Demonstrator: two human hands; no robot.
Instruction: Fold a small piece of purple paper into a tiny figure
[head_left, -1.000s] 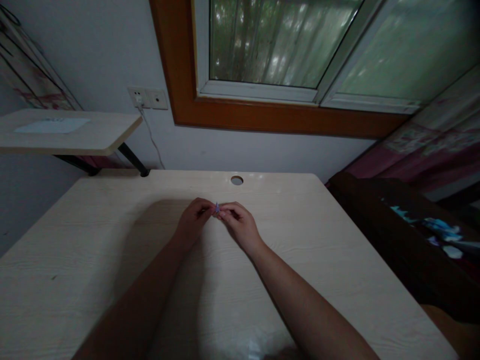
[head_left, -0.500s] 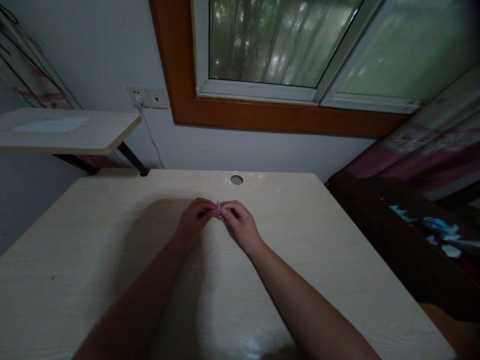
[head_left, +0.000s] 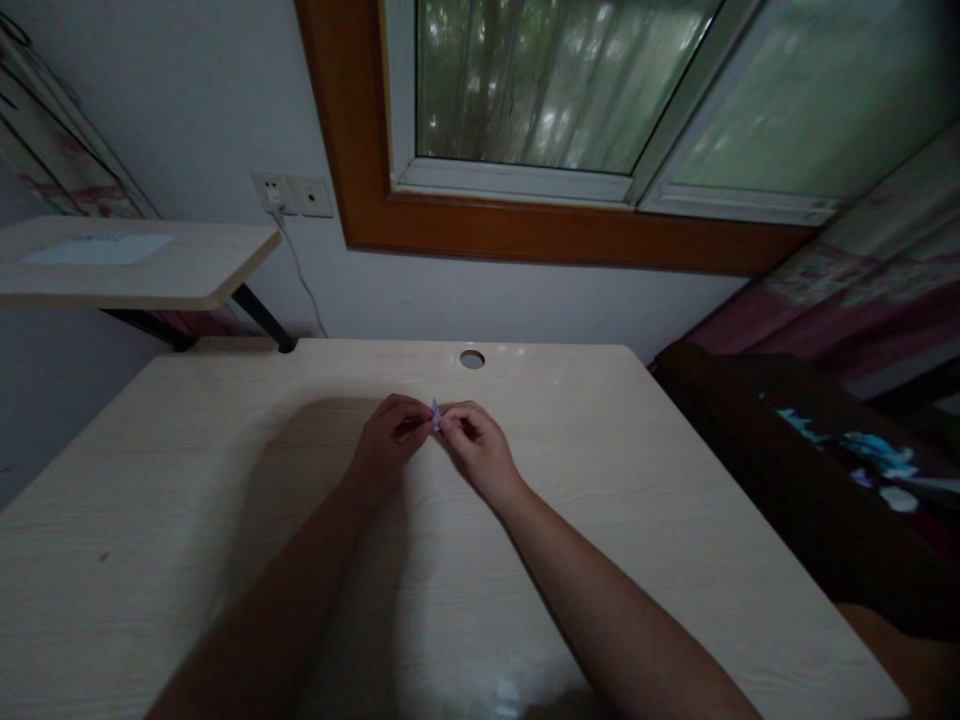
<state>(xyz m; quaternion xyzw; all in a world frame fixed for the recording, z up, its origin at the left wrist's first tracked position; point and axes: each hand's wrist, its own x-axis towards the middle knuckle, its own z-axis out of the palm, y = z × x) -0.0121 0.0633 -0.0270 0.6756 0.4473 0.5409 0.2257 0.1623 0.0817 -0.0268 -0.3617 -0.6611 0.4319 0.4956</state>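
Between my two hands, above the far middle of the desk, is a small, thin purple piece [head_left: 436,414], upright and pointed at the top. It looks like folded paper, but it is too small to be sure. My left hand [head_left: 394,430] pinches it from the left with thumb and fingertips. From the right, my right hand [head_left: 478,437] grips the same piece between thumb and forefinger. The fingertips cover most of its sides.
The pale wooden desk [head_left: 600,480] has a round cable hole [head_left: 472,359] near its back edge. A raised shelf [head_left: 217,262] with a paper sheet [head_left: 97,249] stands at left. A wall socket [head_left: 292,194] with a plugged cord and a window [head_left: 525,90] are behind.
The fingers have shifted slightly around the purple piece, and more of it shows now. Both hands stay in nearly the same place.
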